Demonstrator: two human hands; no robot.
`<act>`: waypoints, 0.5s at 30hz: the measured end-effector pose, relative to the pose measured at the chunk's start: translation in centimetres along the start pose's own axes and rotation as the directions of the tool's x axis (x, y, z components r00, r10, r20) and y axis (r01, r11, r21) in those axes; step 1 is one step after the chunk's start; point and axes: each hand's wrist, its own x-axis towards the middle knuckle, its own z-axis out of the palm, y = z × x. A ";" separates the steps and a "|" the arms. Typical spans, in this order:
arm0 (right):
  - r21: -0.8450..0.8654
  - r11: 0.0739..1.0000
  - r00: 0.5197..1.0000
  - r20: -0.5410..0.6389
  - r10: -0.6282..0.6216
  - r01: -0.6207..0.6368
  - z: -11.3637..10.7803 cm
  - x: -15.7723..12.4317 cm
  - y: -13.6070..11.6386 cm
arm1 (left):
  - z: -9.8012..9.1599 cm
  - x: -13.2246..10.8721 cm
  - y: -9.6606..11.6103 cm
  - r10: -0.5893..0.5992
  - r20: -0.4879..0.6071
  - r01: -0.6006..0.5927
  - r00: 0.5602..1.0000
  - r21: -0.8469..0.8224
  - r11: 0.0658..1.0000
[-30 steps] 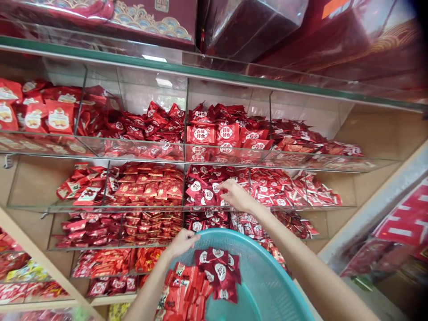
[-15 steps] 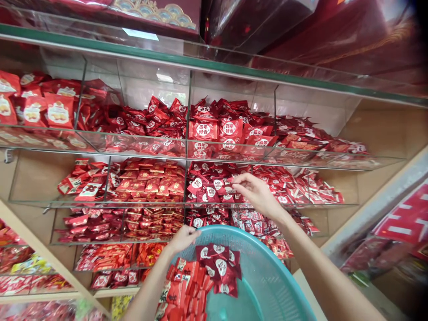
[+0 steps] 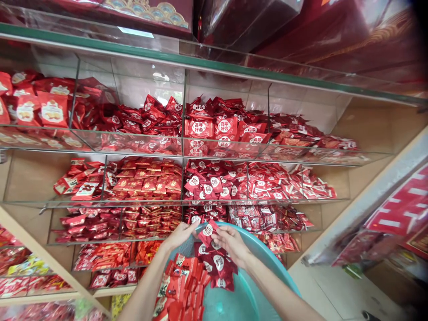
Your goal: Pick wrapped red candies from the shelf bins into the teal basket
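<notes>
While at glass shelves — right hand tight on packet, left on basket rim.

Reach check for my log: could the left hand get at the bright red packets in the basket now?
Probably yes: the bright red packets lie uncovered, close by, though the left hand seems to hold the turquoise basket's rim and would need to let go.

Glass shelves beneath dark red boxes
Large picture-fronted packets sit toward the left end; gold-printed packets lie left of the middle. Yellow packets show at near left; a red-and-white item is at right, pale floor tiles nearer.
</notes>
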 end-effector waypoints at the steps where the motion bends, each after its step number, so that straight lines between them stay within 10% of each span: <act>1: 0.056 0.998 1.000 -0.008 0.013 -0.012 -0.1 0.1 0.5 | -0.1 -0.1 0.1 -0.001 0.017 0.001 1.000 0.001 1.000; 8: 0.188 0.981 0.996 0.091 0.026 -0.043 0.3 -0.1 2.1 | -0.4 0.4 -1.2 0.163 0.118 -0.164 0.979 -0.005 0.986; 15: -0.076 0.997 0.999 0.048 0.015 -0.011 -0.1 0.2 3.1 | -0.6 0.6 -1.3 0.154 0.154 -0.161 0.976 0.032 0.986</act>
